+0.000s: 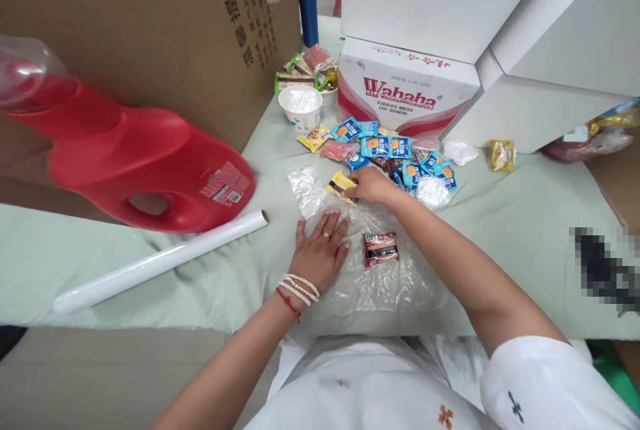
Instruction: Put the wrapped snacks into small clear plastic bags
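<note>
your right hand [369,185] grip is pinched on the yellow snack packet [342,187], fingertips closed on the packet's right end. your left hand [320,253] is released, palm flat, fingers spread, pressing down the clear plastic bag [380,277].

taking the clear plastic bag as landmark:
- the yellow snack packet sits at the bag's far edge, just over its crinkled far-left corner. long axis runs roughly left-right, slightly tilted, so it points leftward away from your grip.
- your left hand rests on the bag's left part, nearer you than the packet; the right hand is the one on the packet, the left is near but not touching it.
- the brown snack packet [381,248] lies on or in the bag, just right of your left hand; can't tell which through the film.
- beyond the bag: the pile of blue snack packets [400,153], then the wahaha carton [405,93] and white boxes [500,30].
- far-left of the bag: white paper cup [301,109]; left: white roll [160,260] and red detergent jug [130,163], against the big cardboard box [165,17].

room: the green sheet [520,230] is bare to the bag's right. the near edge of the tabletop runs just under the bag's near side.
</note>
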The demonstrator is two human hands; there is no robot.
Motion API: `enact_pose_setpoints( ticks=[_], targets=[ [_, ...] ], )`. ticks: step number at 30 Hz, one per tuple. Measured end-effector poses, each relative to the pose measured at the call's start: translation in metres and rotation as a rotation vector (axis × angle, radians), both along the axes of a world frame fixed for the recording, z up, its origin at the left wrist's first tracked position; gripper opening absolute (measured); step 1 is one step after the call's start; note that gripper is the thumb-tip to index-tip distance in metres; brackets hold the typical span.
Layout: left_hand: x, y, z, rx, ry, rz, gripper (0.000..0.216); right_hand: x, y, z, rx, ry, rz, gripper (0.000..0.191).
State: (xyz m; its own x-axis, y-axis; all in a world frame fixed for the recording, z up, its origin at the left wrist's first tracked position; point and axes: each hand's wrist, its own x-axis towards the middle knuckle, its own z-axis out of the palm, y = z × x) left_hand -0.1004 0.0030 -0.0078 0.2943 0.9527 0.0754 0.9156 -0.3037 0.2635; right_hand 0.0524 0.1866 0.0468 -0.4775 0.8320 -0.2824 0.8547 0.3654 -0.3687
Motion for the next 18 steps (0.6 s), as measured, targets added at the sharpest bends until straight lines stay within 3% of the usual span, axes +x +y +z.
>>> enact_pose_setpoints(
  ticks=[2, 5, 8, 10, 13, 16, 18],
  targets=[
    [0.000, 0.000, 0.001, 0.000, -0.007, 0.004, 0.052, 0.016, 0.003, 0.004, -0.017, 0.233, -0.108, 0.032],
    [0.000, 0.000, 0.000, -0.002, -0.024, 0.005, 0.052, 0.050, -0.006, 0.023, 0.082, 0.614, -0.200, 0.035],
    [-0.001, 0.001, -0.001, -0.004, -0.041, 0.009, 0.052, 0.084, -0.034, 0.050, -0.043, 0.805, -0.167, 0.043],
    [-0.002, 0.002, -0.003, -0.013, -0.051, 0.018, 0.053, 0.098, -0.059, 0.060, -0.225, 0.772, -0.086, 0.046],
    [-0.004, 0.004, -0.005, -0.018, -0.074, 0.041, 0.055, 0.104, -0.090, 0.051, -0.349, 0.582, 0.088, 0.037],
    [-0.008, 0.001, -0.002, 0.046, -0.105, 0.080, 0.054, 0.102, -0.105, 0.028, -0.200, 0.380, 0.257, 0.025],
    [-0.012, -0.008, 0.004, 0.141, -0.129, 0.087, 0.050, 0.101, -0.109, 0.016, -0.036, 0.268, 0.269, 0.028]
  ],
)
